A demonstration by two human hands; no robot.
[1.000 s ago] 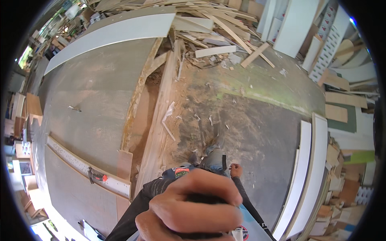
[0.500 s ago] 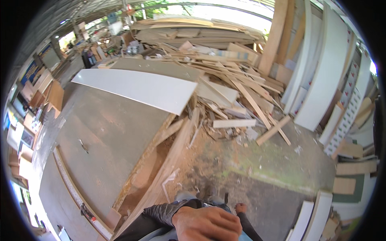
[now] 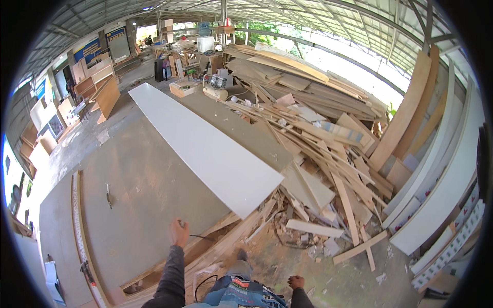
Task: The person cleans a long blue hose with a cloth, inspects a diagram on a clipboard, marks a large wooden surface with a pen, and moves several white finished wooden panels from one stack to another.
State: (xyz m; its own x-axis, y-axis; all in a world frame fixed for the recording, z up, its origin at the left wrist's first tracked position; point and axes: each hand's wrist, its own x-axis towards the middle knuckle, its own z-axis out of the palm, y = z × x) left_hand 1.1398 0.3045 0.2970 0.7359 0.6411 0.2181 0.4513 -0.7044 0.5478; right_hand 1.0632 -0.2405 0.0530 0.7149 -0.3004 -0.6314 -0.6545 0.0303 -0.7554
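Observation:
My left hand [image 3: 178,233] reaches out over the near edge of a large grey-brown work table [image 3: 149,169], its fingers curled. A small dark spot shows at the fingertips, but I cannot make out what it is. Close by the hand, a thin dark rod or cable [image 3: 201,237] crosses the table's edge. Low at my right side hangs my right hand [image 3: 296,282], fingers folded in and nothing visible in them. A long white panel [image 3: 210,149] lies across the table, its near end at the table's corner. Further left on the tabletop lies a small slim tool [image 3: 108,196].
A narrow wood-edged strip [image 3: 79,226] lies along the table's left part. Beyond the table, scrap wood [image 3: 328,154] is heaped on the floor, with stacked boards [image 3: 303,82] behind. Tall white panels [image 3: 441,195] lean at the right. An air compressor [image 3: 215,87] stands past the panel.
My left hand has gone from close in front of me to forward over the table's edge. My view has tilted up, showing more roof. The right hand stays low at my side.

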